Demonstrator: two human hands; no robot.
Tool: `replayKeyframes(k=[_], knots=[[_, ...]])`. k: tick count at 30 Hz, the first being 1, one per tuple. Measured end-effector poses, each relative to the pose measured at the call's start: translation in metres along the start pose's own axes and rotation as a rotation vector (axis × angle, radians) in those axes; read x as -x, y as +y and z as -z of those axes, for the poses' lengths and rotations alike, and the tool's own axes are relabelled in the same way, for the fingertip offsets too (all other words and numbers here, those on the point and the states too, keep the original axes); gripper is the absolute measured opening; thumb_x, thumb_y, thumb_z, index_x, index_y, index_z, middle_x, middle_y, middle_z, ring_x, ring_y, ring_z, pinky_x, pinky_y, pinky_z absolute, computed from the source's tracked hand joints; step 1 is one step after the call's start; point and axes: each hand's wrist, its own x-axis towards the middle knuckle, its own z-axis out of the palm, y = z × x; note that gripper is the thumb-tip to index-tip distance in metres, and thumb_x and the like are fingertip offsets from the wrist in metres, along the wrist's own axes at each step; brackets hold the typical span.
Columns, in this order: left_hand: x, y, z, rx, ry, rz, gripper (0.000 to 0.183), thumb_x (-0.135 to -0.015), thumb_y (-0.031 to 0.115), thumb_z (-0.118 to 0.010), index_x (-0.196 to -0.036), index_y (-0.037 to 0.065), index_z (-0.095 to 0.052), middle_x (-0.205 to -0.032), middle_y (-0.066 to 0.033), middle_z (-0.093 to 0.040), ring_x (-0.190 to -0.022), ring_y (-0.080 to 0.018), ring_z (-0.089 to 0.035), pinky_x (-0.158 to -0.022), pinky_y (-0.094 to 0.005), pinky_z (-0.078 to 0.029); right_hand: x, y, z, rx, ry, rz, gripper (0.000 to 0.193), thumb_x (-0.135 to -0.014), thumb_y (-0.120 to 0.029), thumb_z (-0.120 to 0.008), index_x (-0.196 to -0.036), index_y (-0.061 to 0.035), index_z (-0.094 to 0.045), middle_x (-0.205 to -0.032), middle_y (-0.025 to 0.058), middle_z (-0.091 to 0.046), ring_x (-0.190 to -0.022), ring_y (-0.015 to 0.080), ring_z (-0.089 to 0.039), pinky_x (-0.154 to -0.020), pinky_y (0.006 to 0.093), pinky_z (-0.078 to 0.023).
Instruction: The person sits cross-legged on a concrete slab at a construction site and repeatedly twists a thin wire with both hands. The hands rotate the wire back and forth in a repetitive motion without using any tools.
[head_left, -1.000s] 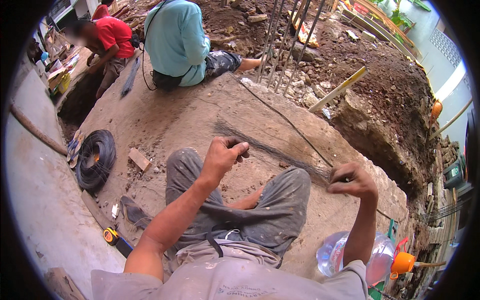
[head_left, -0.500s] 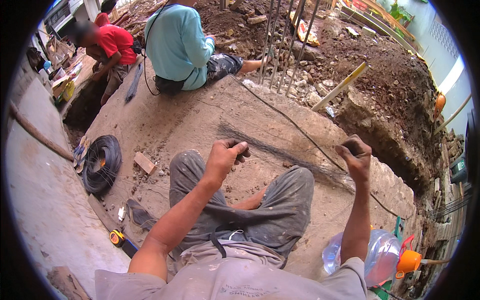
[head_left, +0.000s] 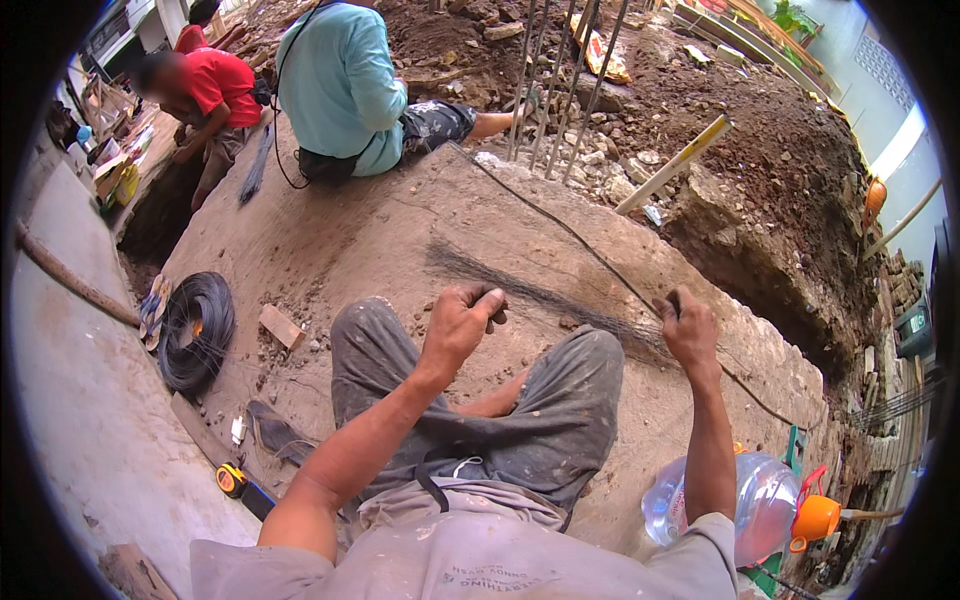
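My left hand (head_left: 463,325) is raised over my left knee, with thumb and fingers pinched together. My right hand (head_left: 687,328) is lifted past my right knee, its fingers closed as well. Anything thin between the fingers of either hand is too fine to make out. Just beyond my knees a loose bundle of thin dark wires (head_left: 520,288) lies spread across the concrete slab (head_left: 370,235), running from between my hands toward the right one. A long dark cable or rod (head_left: 560,222) crosses the slab behind the bundle and passes near my right hand.
At left lie a coil of black wire (head_left: 195,332), a brick piece (head_left: 282,327) and a tape measure (head_left: 232,480). A large clear water bottle (head_left: 755,505) with an orange cup (head_left: 818,517) lies at right. Two people sit or crouch ahead, near upright steel bars (head_left: 550,95). A trench (head_left: 765,285) borders the slab.
My right hand has moved left and a little lower, and its wrist has turned. My left hand stays nearly where it was. The whole view has shifted slightly.
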Motion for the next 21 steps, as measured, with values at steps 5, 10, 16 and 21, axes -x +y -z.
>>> replayKeyframes(k=[5, 10, 16, 21], knots=[[-0.009, -0.01, 0.012, 0.001, 0.065, 0.025, 0.024, -0.089, 0.018, -0.059, -0.082, -0.003, -0.068, -0.069, -0.0049, -0.065, -0.058, -0.0081, -0.053, -0.054, -0.0243, -0.043, -0.02, -0.001, 0.026, -0.662, -0.017, 0.033, 0.018, -0.083, -0.016, -0.069, -0.076, -0.0009, -0.061, -0.064, -0.0014, -0.056, -0.062, 0.0066, -0.049, -0.056, 0.024, -0.038], [-0.018, -0.02, 0.027, 0.043, 0.103, 0.003, 0.022, -0.088, 0.017, -0.06, -0.083, -0.002, -0.068, -0.07, -0.005, -0.066, -0.059, -0.0075, -0.053, -0.055, -0.0237, -0.043, -0.018, -0.027, 0.075, -0.765, -0.303, 0.098, 0.022, -0.077, -0.019, -0.074, -0.071, -0.0018, -0.063, -0.06, -0.0048, -0.053, -0.058, 0.0041, -0.046, -0.053, 0.0218, -0.035], [-0.016, 0.004, 0.035, 0.063, 0.138, -0.075, 0.021, -0.088, 0.017, -0.059, -0.083, -0.001, -0.069, -0.071, -0.0041, -0.066, -0.061, -0.0079, -0.053, -0.059, -0.0236, -0.043, -0.009, -0.045, 0.093, -0.595, -0.646, 0.278, 0.019, -0.068, -0.017, -0.079, -0.072, -0.0007, -0.07, -0.064, 0.0055, -0.065, -0.058, 0.0115, -0.057, -0.054, 0.0278, -0.041], [-0.009, 0.014, 0.034, 0.023, 0.08, -0.088, 0.021, -0.087, 0.016, -0.06, -0.083, -0.002, -0.069, -0.07, -0.005, -0.066, -0.061, -0.009, -0.054, -0.06, -0.0244, -0.044, 0.013, -0.025, 0.021, -0.086, -0.728, 0.207, 0.017, -0.076, -0.019, -0.074, -0.081, -0.0039, -0.071, -0.072, 0.012, -0.066, -0.065, 0.0206, -0.061, -0.062, 0.0335, -0.047]])
